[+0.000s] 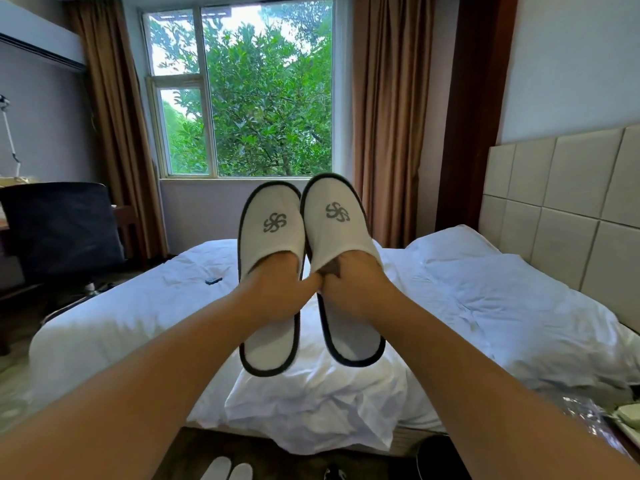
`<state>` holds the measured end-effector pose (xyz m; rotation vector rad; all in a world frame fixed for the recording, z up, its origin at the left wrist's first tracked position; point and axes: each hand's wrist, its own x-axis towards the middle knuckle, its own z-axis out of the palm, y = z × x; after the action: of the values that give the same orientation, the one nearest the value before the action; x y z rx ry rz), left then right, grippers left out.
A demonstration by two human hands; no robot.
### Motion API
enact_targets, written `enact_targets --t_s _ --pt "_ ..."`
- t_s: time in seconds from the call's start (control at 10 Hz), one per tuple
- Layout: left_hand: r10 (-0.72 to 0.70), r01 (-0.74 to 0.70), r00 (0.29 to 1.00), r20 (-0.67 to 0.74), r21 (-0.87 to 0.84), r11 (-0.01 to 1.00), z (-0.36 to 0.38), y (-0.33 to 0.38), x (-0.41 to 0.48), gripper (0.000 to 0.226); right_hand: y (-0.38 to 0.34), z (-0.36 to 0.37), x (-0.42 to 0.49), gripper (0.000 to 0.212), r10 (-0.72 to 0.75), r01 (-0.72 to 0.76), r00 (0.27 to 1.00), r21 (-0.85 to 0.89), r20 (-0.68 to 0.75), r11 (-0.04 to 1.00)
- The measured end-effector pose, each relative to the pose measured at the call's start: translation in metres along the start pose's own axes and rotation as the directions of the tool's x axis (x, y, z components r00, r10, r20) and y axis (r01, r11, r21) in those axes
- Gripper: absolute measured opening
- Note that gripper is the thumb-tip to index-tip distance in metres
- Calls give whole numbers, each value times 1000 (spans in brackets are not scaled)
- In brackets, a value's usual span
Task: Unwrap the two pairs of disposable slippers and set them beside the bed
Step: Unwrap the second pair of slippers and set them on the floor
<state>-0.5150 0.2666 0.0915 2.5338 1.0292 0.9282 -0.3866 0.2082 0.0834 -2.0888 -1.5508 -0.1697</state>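
I hold two white slippers with dark trim and a grey emblem upright above the bed (pixel 485 306), toes up and side by side. My left hand (pixel 277 289) has its fingers tucked inside the left slipper (pixel 270 216). My right hand (pixel 349 285) grips the opening of the right slipper (pixel 336 209). Neither slipper has any wrapping on it. The white toes of another pair of slippers (pixel 227 471) show on the dark floor at the bottom edge, in front of the bed.
A rumpled white duvet and a pillow (pixel 453 244) cover the bed, with a small dark object (pixel 213 280) on the sheet. A dark office chair (pixel 62 230) stands left by a desk. Crinkled clear plastic (pixel 585 417) lies at the lower right. The padded headboard (pixel 561 209) is on the right.
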Motion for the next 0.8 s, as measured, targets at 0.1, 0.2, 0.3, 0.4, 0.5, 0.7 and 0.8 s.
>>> enact_targets --t_s 0.1,0.2,0.3,0.4,0.5,0.7,0.8 --pt "-53 21 935 351 95 995 -19 -6 -6 46 4 -10 -14 33 -40 36 994 43 101 998" --pt "-117 -51 883 454 342 938 -26 -8 -8 20 -1 -23 -21 32 -2 35 967 -125 256 992" --pt "-159 -120 866 474 506 854 -34 -7 -8 20 -13 -29 -15 36 179 -45 879 -297 441 954" --pt "-180 -164 870 458 614 772 -34 -10 -4 20 -14 -36 -15 36 166 -9 861 -312 480 950" --pt "-179 -192 865 469 638 745 -34 -10 0 11 -8 -41 -18 30 74 70 916 -339 393 938" --pt "-184 -226 876 445 717 659 -37 -13 1 39 -7 -34 -13 28 -70 139 974 -321 217 937" --pt "-192 -74 934 300 692 718 -36 -11 8 33 -3 -35 -16 24 -145 152 988 -260 43 954"
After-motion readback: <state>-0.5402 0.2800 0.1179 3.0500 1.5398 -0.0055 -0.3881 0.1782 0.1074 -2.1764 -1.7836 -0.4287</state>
